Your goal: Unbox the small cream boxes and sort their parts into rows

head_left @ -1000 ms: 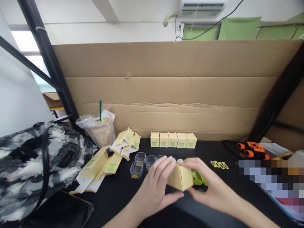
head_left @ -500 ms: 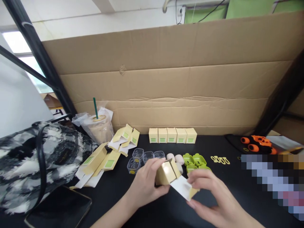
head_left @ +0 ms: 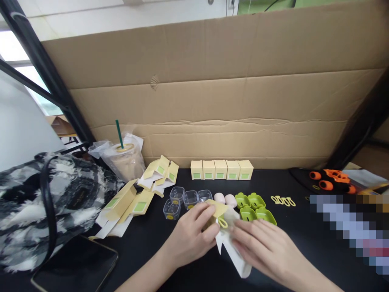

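My left hand (head_left: 190, 235) grips a small yellow carton (head_left: 216, 211) that is unfolded, its white inside (head_left: 234, 253) spread toward me. My right hand (head_left: 263, 249) lies on the white flap with fingers pressed on it. A small yellow ring (head_left: 223, 222) shows at the carton's mouth between my hands. Just beyond are several green plastic cases (head_left: 255, 207), two pink pieces (head_left: 225, 198) and several small clear cups (head_left: 185, 199).
A row of closed yellow boxes (head_left: 221, 169) stands by the cardboard wall (head_left: 212, 101). Flat yellow cartons (head_left: 138, 194) lie at left beside an iced drink (head_left: 126, 160), a patterned bag (head_left: 39, 207) and a phone (head_left: 73, 267). Yellow rings (head_left: 283, 200) and orange parts (head_left: 331, 180) lie right.
The closed carton I held between both hands has been opened out, its white flap now spread toward me. The view has tilted down, and the green cases are uncovered.
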`<state>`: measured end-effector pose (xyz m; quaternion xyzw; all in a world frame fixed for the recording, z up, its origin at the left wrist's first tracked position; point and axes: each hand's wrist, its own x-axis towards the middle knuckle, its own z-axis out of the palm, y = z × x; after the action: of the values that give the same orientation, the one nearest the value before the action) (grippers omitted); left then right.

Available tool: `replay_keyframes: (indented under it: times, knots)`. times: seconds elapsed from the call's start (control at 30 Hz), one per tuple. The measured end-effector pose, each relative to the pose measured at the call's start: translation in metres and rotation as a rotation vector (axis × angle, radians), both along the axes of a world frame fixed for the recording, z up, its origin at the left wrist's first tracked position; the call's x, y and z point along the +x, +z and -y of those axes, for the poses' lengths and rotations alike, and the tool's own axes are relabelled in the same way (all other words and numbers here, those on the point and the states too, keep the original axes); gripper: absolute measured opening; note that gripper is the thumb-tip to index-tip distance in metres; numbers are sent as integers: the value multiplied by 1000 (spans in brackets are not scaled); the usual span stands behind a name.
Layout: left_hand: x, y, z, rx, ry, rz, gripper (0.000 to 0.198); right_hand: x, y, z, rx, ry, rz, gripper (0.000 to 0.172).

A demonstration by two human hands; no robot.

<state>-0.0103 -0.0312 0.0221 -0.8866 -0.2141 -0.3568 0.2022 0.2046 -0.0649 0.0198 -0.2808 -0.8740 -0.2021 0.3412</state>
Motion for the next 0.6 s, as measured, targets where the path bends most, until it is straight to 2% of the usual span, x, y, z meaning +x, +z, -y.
replay_keyframes:
  times: [0.13, 0.23, 0.3, 0.5, 0.6]
  knots:
    - [3, -3, 2, 83, -44, -15, 10, -2, -3, -5, 34, -82, -25, 17]
    - [4, -6, 3, 89, -99, -15, 19, -3, -6, -7, 39, -45, 36, 19]
    - [3, -7, 2, 65, -89, -29, 21, -2, -6, -6, 32, -14, 29, 18]
    - [-3, -1, -4, 71, -39, -31, 15, 6, -9, -4, 1, 35, -65, 12]
    - [-3, 4, -3, 99, -23, -46, 12, 6, -14, -5, -111, 92, -90, 12]
